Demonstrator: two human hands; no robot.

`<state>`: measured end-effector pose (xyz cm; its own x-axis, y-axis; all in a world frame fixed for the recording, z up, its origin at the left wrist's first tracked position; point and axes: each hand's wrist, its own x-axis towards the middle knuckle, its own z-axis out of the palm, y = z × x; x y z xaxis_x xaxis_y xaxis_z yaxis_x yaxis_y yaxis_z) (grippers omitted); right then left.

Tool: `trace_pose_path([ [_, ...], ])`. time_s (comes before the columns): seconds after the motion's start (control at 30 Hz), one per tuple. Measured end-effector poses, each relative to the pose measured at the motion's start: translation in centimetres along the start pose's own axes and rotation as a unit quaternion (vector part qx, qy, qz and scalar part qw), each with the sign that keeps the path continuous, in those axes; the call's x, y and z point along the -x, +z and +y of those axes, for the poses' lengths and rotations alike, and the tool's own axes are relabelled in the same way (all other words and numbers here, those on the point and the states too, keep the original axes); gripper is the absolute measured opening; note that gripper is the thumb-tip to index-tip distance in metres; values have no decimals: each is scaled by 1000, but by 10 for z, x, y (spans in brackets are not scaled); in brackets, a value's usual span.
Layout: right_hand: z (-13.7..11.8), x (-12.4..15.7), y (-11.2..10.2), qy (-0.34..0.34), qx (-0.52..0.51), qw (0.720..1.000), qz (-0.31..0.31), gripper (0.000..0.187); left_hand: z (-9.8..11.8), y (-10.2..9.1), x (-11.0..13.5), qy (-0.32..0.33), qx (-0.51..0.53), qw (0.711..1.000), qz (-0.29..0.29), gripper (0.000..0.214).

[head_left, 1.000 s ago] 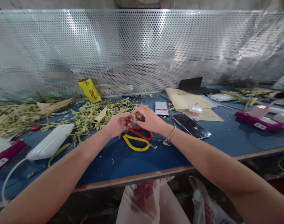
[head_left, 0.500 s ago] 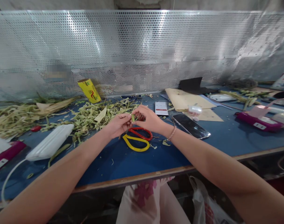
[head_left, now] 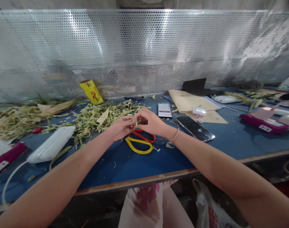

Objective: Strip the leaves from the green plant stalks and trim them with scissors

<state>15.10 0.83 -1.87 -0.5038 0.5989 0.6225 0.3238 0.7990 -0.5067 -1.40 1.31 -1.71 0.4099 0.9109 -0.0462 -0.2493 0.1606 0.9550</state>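
My left hand (head_left: 122,127) and my right hand (head_left: 152,123) meet above the blue table, fingertips pinched together. Between them is a small green plant piece (head_left: 136,123), mostly covered by the fingers. Just below the hands lie scissors with one red and one yellow handle loop (head_left: 139,151); their blades are hidden under the hands. A loose pile of pale green plant pieces (head_left: 89,118) spreads behind and left of my left hand. A bracelet (head_left: 175,136) circles my right wrist.
Left are a white power bank-like block (head_left: 51,145) with a cable and dried stalks (head_left: 13,122). A yellow tube (head_left: 91,91) leans at the back. To the right lie a phone (head_left: 195,128), a card (head_left: 164,110), brown paper (head_left: 187,100) and a purple device (head_left: 264,123). Perforated metal (head_left: 144,41) stands behind.
My fingers have closed further over the green plant piece, so less of it shows. The hands stay in nearly the same place; the scissors and pile have not moved.
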Motion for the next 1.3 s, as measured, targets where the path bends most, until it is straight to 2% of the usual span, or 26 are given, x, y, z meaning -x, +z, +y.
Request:
trace_pose_path([
  [0.37,-3,1,3,-27,55,998,-23,27,4,5,3,-8,-37,999,26,8],
  [0.57,-2,2,3,-32,61,997,-23,15,1,6,2,-12,-41,999,17,9],
  [0.8,12,2,-2,-10,98,995,-15,25,2,4,-2,26,-47,997,50,12],
  [0.9,25,2,-7,17,172,985,-11,24,5,3,-3,54,-29,995,77,15],
  [1.0,37,2,-11,72,255,962,-70,24,8,2,-5,63,-29,991,119,13],
  [1.1,43,3,-11,110,281,946,-119,19,8,1,-6,54,-54,985,154,9],
  [1.3,43,3,-3,127,322,929,-129,15,4,-2,-7,59,-88,984,141,15],
])
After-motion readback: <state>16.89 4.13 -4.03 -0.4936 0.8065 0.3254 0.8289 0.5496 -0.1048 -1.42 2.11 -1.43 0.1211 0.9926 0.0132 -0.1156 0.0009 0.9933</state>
